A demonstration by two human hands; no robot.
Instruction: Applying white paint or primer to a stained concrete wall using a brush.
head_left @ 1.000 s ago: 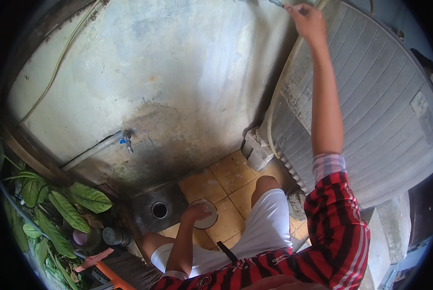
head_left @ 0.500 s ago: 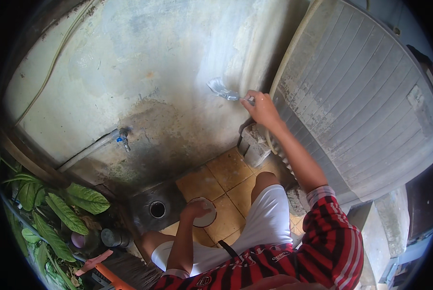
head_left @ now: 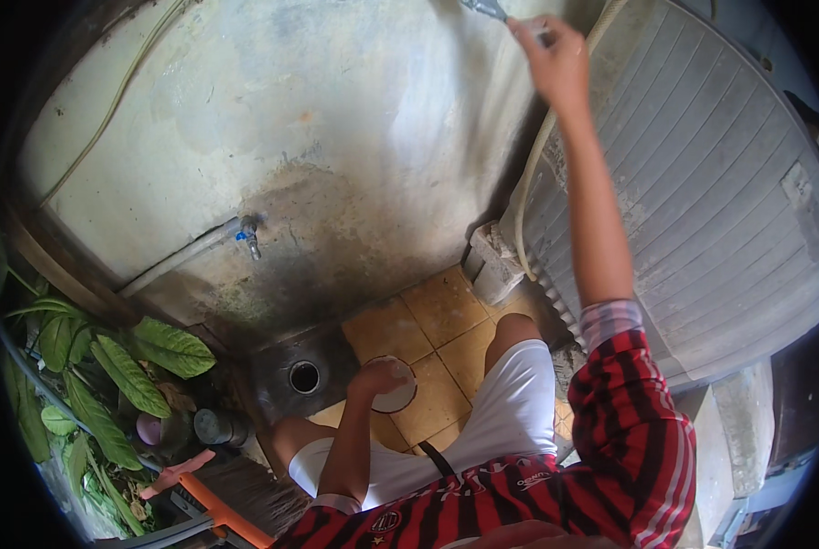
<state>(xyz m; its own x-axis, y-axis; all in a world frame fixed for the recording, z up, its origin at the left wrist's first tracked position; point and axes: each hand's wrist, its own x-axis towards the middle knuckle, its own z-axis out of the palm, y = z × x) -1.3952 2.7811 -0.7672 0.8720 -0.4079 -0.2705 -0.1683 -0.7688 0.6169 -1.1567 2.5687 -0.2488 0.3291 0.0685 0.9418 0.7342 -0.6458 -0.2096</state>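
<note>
My right hand [head_left: 560, 57] is raised high against the wall, its fingers closed round the handle of a paintbrush [head_left: 484, 8]. The bristles are mostly cut off by the top edge of the view. Behind the brush stands a stained wall [head_left: 336, 110] with whitish patches and a dark, damp-looking area low down. My left hand [head_left: 380, 377], low between my knees, grips the rim of a round container [head_left: 396, 399] with pale contents. Part of that container is hidden by the hand.
A blue-handled tap [head_left: 248, 238] juts from the wall on a pipe. Below it lies a dark basin with a round drain hole [head_left: 304, 377]. Leafy plants [head_left: 117, 366] crowd the left. A large grey ribbed panel [head_left: 702, 201] and a concrete block [head_left: 496, 265] stand at right.
My right hand has moved up and to the right with the paintbrush, away from the middle of the wall. My left hand still holds the container in about the same place.
</note>
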